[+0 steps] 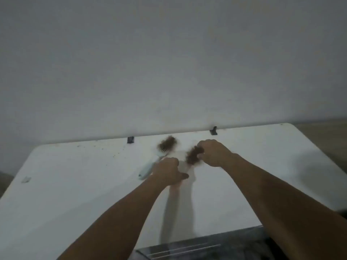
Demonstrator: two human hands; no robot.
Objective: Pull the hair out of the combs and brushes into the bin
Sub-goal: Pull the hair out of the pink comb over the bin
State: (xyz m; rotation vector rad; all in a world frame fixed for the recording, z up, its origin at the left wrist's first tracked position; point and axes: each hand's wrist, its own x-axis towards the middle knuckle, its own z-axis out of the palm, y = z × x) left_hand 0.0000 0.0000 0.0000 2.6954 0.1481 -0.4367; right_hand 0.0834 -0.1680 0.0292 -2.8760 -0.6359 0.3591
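My left hand (168,171) is closed around the pale handle of a brush (185,167) held over the white table (75,184). The head of that brush is covered by a clump of brown hair (193,156). My right hand (214,152) pinches this clump from the right. A second brush (156,160) with a light blue handle lies on the table to the left, its head full of brown hair (168,144). The picture is blurred by motion.
A dark bin (206,246) with a clear rim sits at the near table edge, below my arms. Two small dark clips (130,139) (213,130) sit on the far edge by the grey wall. Small hair specks dot the far left of the table.
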